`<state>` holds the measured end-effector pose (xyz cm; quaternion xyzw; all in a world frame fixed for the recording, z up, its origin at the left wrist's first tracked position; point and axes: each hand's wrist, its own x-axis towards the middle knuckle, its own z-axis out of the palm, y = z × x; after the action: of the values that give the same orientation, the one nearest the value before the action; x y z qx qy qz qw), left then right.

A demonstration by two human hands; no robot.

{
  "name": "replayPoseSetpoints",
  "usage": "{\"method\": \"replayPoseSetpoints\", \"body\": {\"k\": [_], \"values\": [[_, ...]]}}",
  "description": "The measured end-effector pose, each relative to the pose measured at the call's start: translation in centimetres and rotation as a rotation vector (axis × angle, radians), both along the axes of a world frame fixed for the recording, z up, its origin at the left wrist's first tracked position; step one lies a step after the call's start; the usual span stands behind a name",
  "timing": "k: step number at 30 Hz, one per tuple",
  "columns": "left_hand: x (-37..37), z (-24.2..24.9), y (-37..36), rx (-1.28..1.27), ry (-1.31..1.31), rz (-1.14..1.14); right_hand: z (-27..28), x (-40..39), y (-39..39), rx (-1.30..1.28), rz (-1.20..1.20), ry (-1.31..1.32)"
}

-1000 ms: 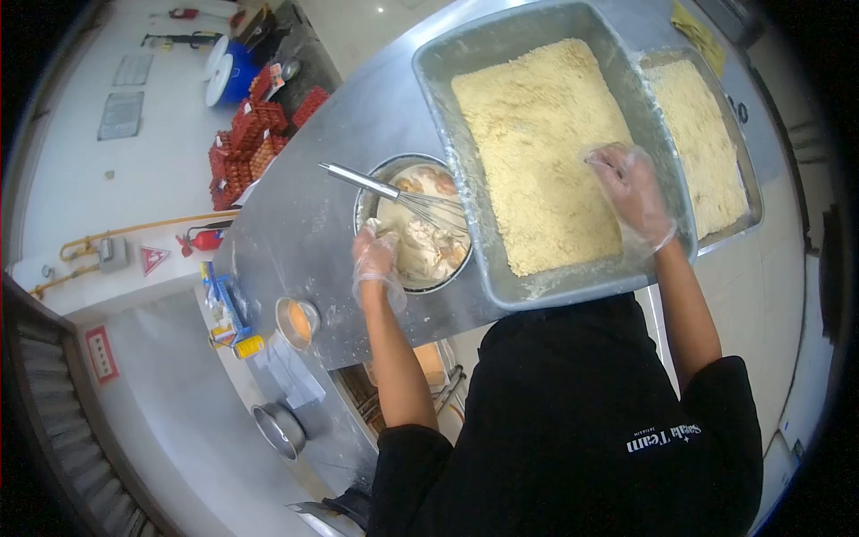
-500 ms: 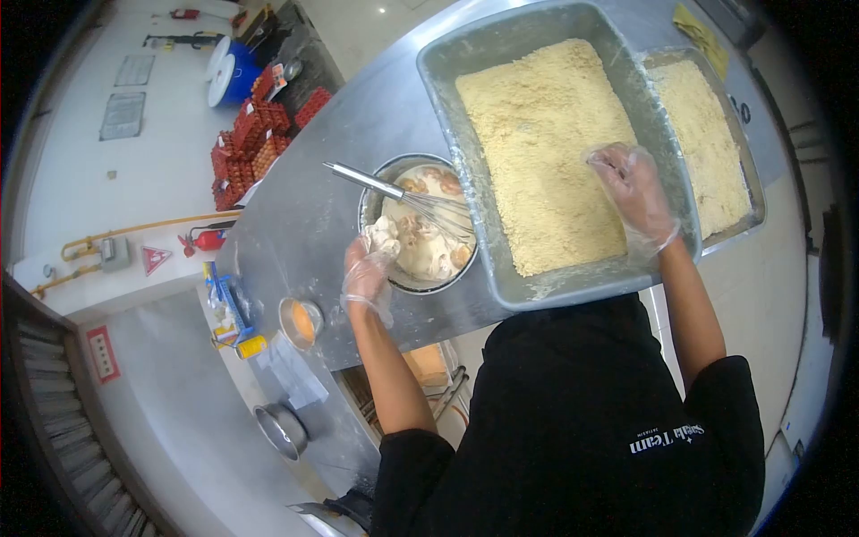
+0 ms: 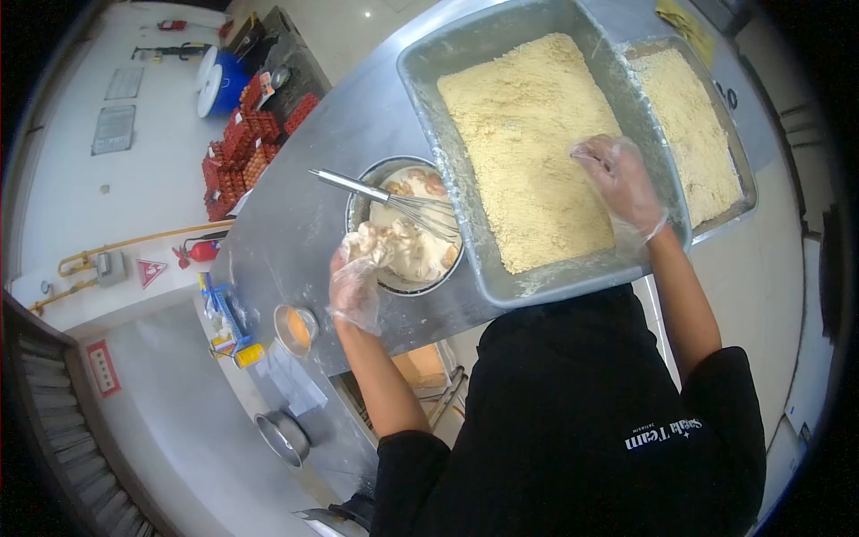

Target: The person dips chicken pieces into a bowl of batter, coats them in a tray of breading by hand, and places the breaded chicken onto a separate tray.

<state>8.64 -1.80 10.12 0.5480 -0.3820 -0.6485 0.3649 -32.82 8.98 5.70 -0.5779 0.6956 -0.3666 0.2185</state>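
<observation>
My left hand (image 3: pixel 355 285), in a clear plastic glove, holds a clump of batter-coated pieces (image 3: pixel 383 242) at the near left rim of a metal bowl (image 3: pixel 356 204). Pale batter (image 3: pixel 413 257) and several orange-brown pieces (image 3: pixel 432 184) fill the bowl. Across it lies a wire whisk (image 3: pixel 362 188), its handle over the far left rim. My right hand (image 3: pixel 622 177), also gloved, hovers over or touches the yellowish crumbs (image 3: pixel 537 143) in a large grey tub (image 3: pixel 436 134). Its fingers are curled together; anything inside them is hidden.
Right of the tub stands a metal tray (image 3: pixel 747 183) of similar crumbs, with a yellow cloth (image 3: pixel 687 27) beyond. A small bowl (image 3: pixel 295 328) with orange contents sits left on the steel table (image 3: pixel 268 242). Red egg trays (image 3: pixel 246 148) are stacked farther back.
My left hand has lifted a larger clump of coated pieces into sight at the bowl's rim. My right hand stays over the crumbs with fingers curled. The whole view has shifted slightly.
</observation>
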Motion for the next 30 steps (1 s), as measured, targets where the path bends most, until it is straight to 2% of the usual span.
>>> {"method": "replayPoseSetpoints", "body": {"k": [5, 8, 11, 14, 17, 20, 23, 25, 28, 30], "values": [[0.8, -0.4, -0.2, -0.054, 0.170, 0.002, -1.1, -0.2, 0.1, 0.010, -0.019, -0.024], [0.1, -0.7, 0.1, -0.136, 0.081, 0.009, -1.2, -0.2, 0.2, 0.002, -0.015, -0.020], [-0.7, -0.7, 0.1, -0.218, -0.300, 0.051, -1.2, -0.1, 0.3, -0.008, 0.005, -0.041], [0.1, -1.3, -1.2, -0.405, -0.629, -0.039, -0.5, 0.3, 0.1, -0.003, 0.006, -0.128], [0.7, -0.6, -1.6, -0.603, -0.499, -0.119, -0.2, 0.1, -0.3, -0.099, 0.011, -0.101], [-2.9, 3.0, -0.7, -0.484, -0.274, -0.006, 0.8, -0.3, 0.0, -0.115, -0.043, -0.078], [-8.3, 7.4, 1.1, -0.455, -0.054, -0.125, 1.8, -0.7, 0.2, -0.117, -0.103, -0.145], [-12.7, 9.9, 2.3, -0.446, -0.045, -0.165, 1.8, -1.0, 0.4, -0.144, -0.118, -0.177], [-17.7, 8.9, 3.0, -0.324, 0.045, -0.276, 1.5, -1.3, 0.6, -0.157, -0.133, -0.236], [-20.6, 5.9, 2.1, -0.218, 0.091, -0.414, 1.9, -1.2, 0.9, -0.106, -0.160, -0.359]]}}
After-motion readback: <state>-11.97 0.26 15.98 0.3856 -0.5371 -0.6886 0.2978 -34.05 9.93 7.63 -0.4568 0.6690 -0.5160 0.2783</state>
